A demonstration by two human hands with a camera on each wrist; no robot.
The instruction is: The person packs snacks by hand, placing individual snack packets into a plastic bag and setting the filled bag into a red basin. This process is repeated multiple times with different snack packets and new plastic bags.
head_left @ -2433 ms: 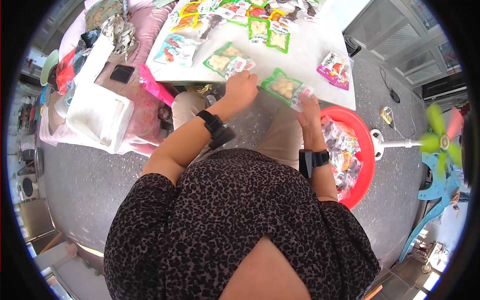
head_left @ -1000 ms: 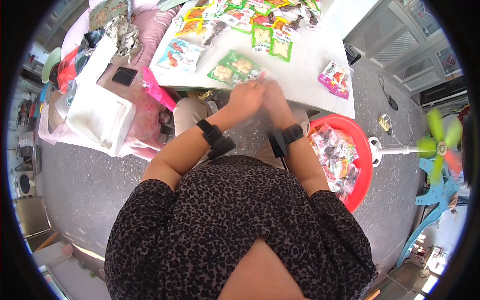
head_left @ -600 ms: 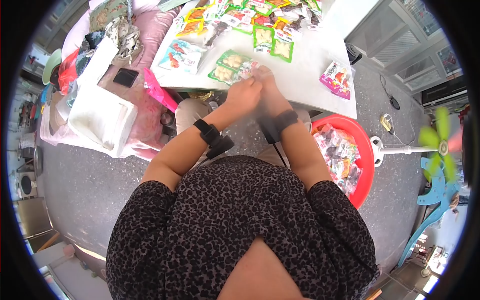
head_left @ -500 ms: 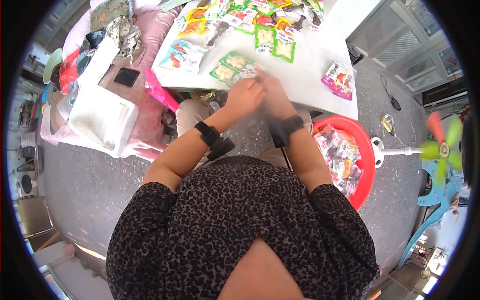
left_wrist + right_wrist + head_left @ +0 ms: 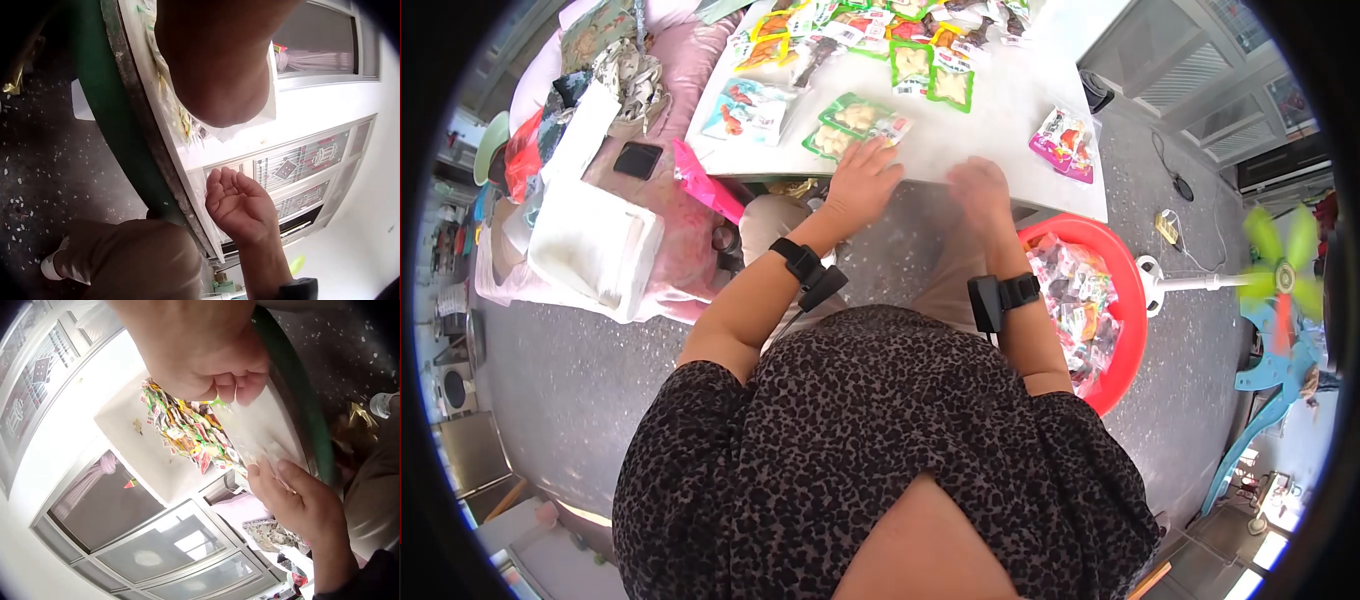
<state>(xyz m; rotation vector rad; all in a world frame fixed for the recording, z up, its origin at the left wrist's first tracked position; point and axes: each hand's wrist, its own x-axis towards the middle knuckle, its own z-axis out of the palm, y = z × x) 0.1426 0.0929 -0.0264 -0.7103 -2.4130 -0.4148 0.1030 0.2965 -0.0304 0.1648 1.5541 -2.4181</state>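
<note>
Two overlapping green-edged clear snack packets (image 5: 852, 118) with pale, chunky contents lie near the front edge of the white table (image 5: 1000, 130). My left hand (image 5: 865, 185) reaches over that edge, its fingers extended onto the near end of these packets. To its right is my right hand (image 5: 980, 190), slightly blurred and holding nothing. In the left wrist view the right hand (image 5: 240, 209) shows its bare palm, fingers loosely bent. The right wrist view has the left hand (image 5: 306, 503) by the packets, thumb apart from the fingers.
Many colourful packets (image 5: 880, 30) spread over the far table. A blue-white packet (image 5: 747, 110) lies left, a pink one (image 5: 1063, 143) right. On the floor at right stands a red basin (image 5: 1133, 330) full of packets, beside a fan (image 5: 1284, 278). A foam box (image 5: 590, 245) sits left.
The right hand first brought a green-edged packet leftward onto the other one, where both hands worked together. Now the right hand has drawn away to the right without it, and the left fingers have straightened.
</note>
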